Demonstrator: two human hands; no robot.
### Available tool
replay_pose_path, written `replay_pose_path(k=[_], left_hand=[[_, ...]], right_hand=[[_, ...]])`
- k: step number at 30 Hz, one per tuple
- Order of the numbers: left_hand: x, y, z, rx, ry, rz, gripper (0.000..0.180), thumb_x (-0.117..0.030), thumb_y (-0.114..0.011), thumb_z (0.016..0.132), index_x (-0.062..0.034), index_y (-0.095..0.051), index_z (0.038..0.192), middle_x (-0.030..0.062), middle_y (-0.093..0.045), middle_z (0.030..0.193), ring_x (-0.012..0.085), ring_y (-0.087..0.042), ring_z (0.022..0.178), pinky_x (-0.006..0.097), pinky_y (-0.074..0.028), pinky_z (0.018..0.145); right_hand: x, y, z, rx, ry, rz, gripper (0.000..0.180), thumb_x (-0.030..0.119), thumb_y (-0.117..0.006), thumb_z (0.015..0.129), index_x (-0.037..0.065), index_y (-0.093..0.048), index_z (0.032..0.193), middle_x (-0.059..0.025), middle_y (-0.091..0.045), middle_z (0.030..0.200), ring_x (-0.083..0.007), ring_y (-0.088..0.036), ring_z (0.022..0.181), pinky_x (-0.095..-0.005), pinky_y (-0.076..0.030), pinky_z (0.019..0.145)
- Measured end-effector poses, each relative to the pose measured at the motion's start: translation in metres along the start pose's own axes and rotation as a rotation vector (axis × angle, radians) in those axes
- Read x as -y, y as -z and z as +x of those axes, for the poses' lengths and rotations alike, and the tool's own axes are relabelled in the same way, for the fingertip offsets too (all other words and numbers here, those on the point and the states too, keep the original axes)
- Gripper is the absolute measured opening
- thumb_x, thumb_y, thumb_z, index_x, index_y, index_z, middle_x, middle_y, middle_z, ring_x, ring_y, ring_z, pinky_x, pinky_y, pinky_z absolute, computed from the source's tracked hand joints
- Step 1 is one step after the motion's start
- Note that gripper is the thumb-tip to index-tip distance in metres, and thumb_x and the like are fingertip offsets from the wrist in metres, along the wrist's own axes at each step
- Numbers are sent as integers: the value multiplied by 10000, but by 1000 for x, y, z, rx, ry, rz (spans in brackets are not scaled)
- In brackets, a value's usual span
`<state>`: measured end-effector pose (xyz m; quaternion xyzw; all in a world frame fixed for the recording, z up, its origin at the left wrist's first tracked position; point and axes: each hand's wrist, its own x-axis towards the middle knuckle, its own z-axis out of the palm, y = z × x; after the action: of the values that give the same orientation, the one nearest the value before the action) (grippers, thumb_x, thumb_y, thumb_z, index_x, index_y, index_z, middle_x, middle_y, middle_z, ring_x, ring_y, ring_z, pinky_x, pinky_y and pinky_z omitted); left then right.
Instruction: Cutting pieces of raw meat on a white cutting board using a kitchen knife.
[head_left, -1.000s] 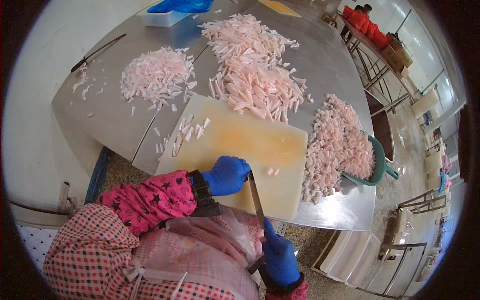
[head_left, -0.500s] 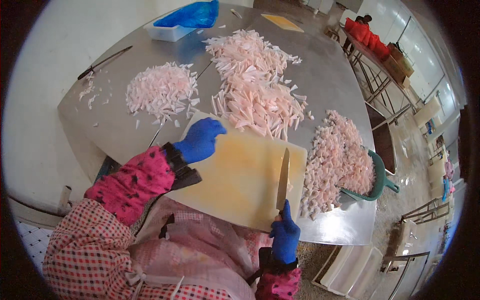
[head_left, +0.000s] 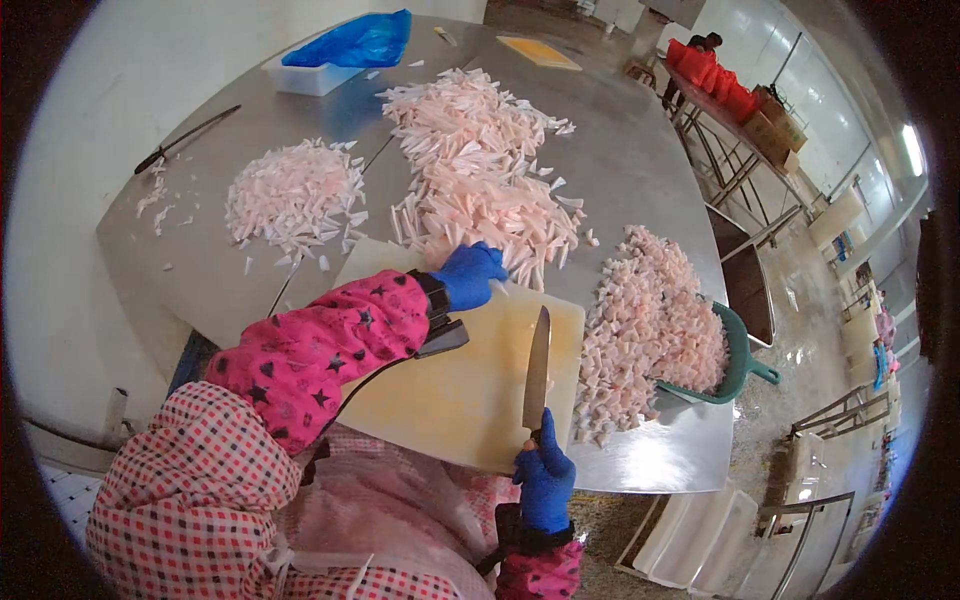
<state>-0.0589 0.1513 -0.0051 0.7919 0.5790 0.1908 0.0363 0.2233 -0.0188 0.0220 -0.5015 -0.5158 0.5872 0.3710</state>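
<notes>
My right hand (head_left: 546, 476), in a blue glove, grips a knife (head_left: 537, 365) with its blade pointing away over the right side of a yellowed white cutting board (head_left: 450, 395). One finger lies along the knife's handle. My left hand (head_left: 468, 276), gloved in blue too, is at the board's far edge, against the near end of a big heap of pale pink meat strips (head_left: 490, 195). Its fingers are curled, and the tip of a pale strip (head_left: 499, 288) shows beneath them. To the board's right spreads a heap of small cut pieces (head_left: 640, 320).
A green scoop (head_left: 738, 360) holds cut pieces at the metal table's (head_left: 640, 140) right edge. At left lie a smaller pile of strips (head_left: 295, 195) and a dark thin rod with a handle (head_left: 185, 140). Farther back are a white tub (head_left: 305, 80) with blue plastic and another board (head_left: 540, 52).
My left hand has moved right and reached the near end of the strip heap. The right hand still holds the knife over the board. The whole view has shifted slightly.
</notes>
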Motion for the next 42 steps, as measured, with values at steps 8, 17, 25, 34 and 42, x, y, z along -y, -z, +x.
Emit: replay_pose_path(k=[8,17,25,34,42], left_hand=[[2,22,-109,-143,-143,-320,375,74,-518,619,-71,-616,949,120,-546,992,301,-493,970,386,-403,821],[-30,56,-116,-69,159,27,253,-217,-575,744,-80,-604,954,111,-567,844,299,-523,791,409,-422,696],[-38,4,-124,47,-104,-7,97,-159,-532,713,-64,-521,698,111,-487,728,300,-494,708,399,-409,609],[-68,31,-136,-250,95,-276,26,-82,-533,639,-69,-531,661,113,-524,727,328,-517,668,447,-416,641],[-87,16,-138,-71,52,-191,93,-120,-560,665,-79,-579,747,99,-525,732,314,-511,696,426,-413,611]], right_hand=[[-2,0,0,6,-11,73,505,-9,-459,806,55,-362,1298,23,-482,653,-33,-400,497,-184,-386,436],[4,0,-3,8,-12,51,508,-28,-438,807,66,-363,1300,17,-469,648,-38,-397,493,-190,-375,430],[1,-1,-2,14,1,32,500,-13,-448,813,83,-372,1298,12,-485,661,-40,-397,482,-193,-378,435],[1,0,-1,49,36,0,534,-43,-426,768,58,-376,1291,-10,-563,761,-48,-407,478,-198,-391,445],[24,6,-34,231,129,-642,586,-52,-435,737,133,-401,1293,-21,-577,714,-56,-466,520,-218,-427,481]])
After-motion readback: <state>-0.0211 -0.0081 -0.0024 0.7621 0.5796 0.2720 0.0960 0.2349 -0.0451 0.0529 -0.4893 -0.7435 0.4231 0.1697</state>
